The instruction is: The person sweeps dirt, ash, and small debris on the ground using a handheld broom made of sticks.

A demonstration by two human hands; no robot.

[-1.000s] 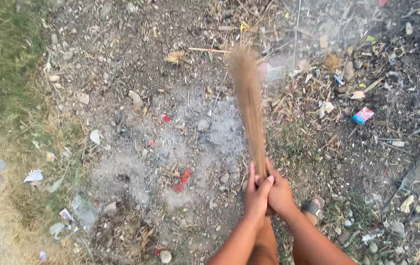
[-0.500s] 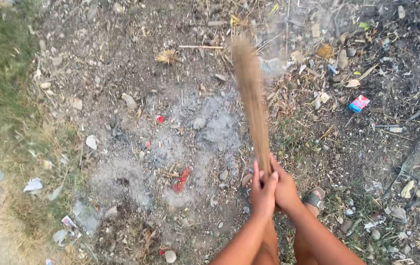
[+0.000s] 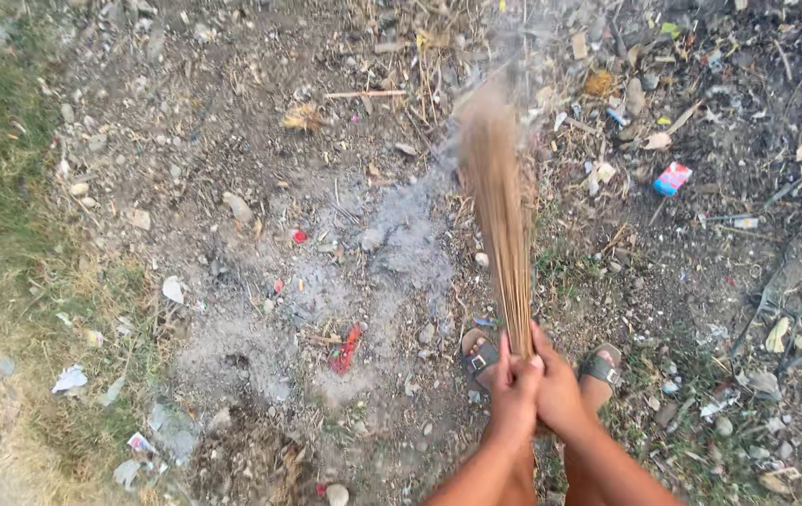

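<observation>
Both my hands grip the base of a long straw broom (image 3: 501,206) that points away from me over dusty ground. My left hand (image 3: 513,394) wraps the handle end, and my right hand (image 3: 557,389) clasps it just beside, the two touching. The broom's bristle tip is blurred near dry twigs and dust rises around it. My feet in sandals (image 3: 482,353) stand just under the hands.
Grey ash patch (image 3: 326,281) lies left of the broom with a red wrapper (image 3: 346,348) on it. Scattered litter, stones and dry stalks cover the right side, including a red-and-blue packet (image 3: 671,178). Grass strip (image 3: 7,187) runs along the left.
The broom has swung slightly right and lower, its tip now blurred with dust. My hands have shifted right and down in view, and both sandals now show.
</observation>
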